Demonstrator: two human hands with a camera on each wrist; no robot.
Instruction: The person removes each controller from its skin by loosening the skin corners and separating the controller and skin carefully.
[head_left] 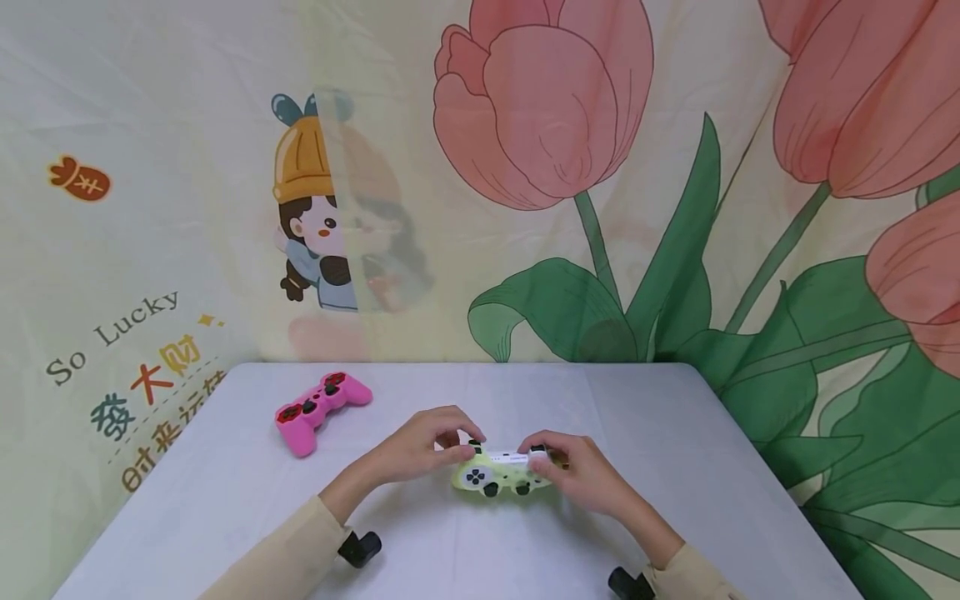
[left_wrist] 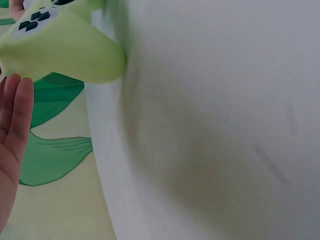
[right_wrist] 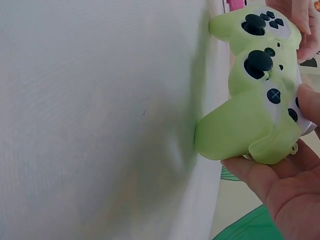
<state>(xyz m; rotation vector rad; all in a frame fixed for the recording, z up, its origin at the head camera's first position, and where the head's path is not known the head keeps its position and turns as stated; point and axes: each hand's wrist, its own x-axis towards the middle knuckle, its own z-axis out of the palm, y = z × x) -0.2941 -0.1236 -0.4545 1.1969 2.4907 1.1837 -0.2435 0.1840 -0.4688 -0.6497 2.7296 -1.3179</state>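
Note:
A white game controller with black sticks and buttons stands tilted at the middle of the table, in a pale green soft cover. White body shows along the controller's upper edge, where the cover lies back. My left hand pinches the left upper corner between thumb and index finger; other fingertips touch the cover's side in the left wrist view. My right hand grips the right end, thumb on the front near the buttons, fingers behind and under the edge. The cover's handles touch the tabletop.
A pink game controller with black and red parts lies at the table's back left. The white-covered table meets a printed cloth backdrop behind. Each wrist carries a black camera mount, such as the left one.

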